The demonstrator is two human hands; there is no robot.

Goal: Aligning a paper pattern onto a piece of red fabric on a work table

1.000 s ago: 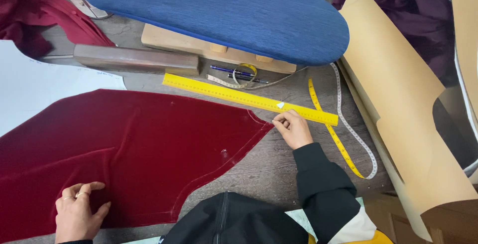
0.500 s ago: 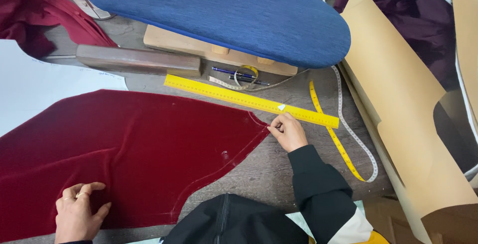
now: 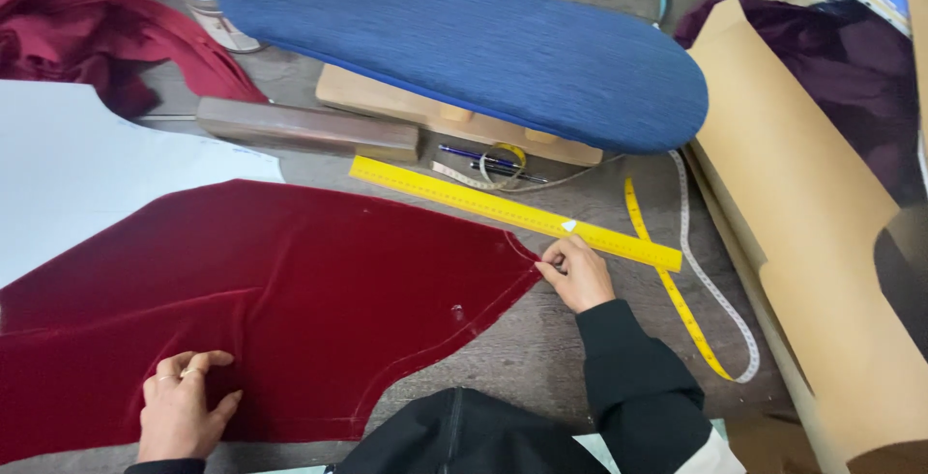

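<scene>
The right hand (image 3: pixel 577 273) pinches the pointed tip of the red velvet piece (image 3: pixel 280 300) beside the yellow ruler (image 3: pixel 512 213). The left hand (image 3: pixel 182 414), fingers curled, presses the velvet's lower edge on the desk (image 3: pixel 541 348). The velvet's left end runs out of frame.

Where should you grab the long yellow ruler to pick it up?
Probably at the left end of the long flat yellow ruler, coming from above and pinching its long edges. That end lies bare on the grey table, while the right end has the right hand beside it and crosses the yellow measuring tape. It lies flat, so a fingertip under the edge helps.
</scene>
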